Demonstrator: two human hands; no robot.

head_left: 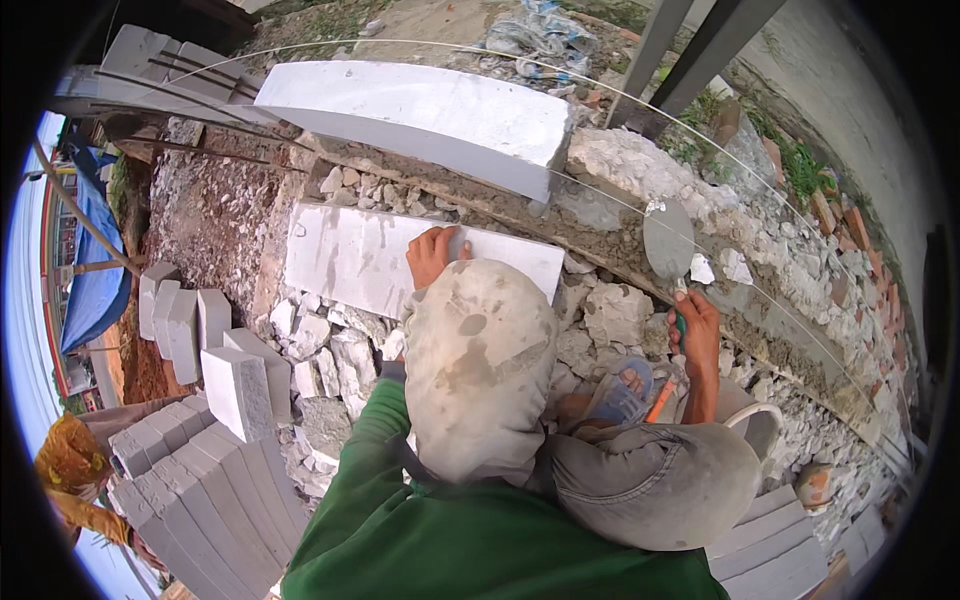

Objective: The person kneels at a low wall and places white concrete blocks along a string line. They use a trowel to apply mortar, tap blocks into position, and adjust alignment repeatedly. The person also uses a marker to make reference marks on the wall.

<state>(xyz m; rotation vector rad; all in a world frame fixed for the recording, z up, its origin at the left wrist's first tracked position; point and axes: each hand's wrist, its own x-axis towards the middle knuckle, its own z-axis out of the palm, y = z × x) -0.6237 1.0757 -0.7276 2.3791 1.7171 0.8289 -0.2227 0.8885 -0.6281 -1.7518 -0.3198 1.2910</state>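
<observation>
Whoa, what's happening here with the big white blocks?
A crouching person in green has the left hand on a long white block lying among broken rubble. The right hand has a green-handled trowel in its grip, with the blade out over grey mortar. Another long block sits just beyond the first, and more blocks are stacked at the left.

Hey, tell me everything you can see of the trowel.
The trowel has a flat, rounded grey blade, metal by its look, and a green handle mostly hidden in the right hand, which grips it. The blade points away from the person, over the mortar strip, with whitish bits near its tip. Whether it touches the mortar is unclear.
</observation>
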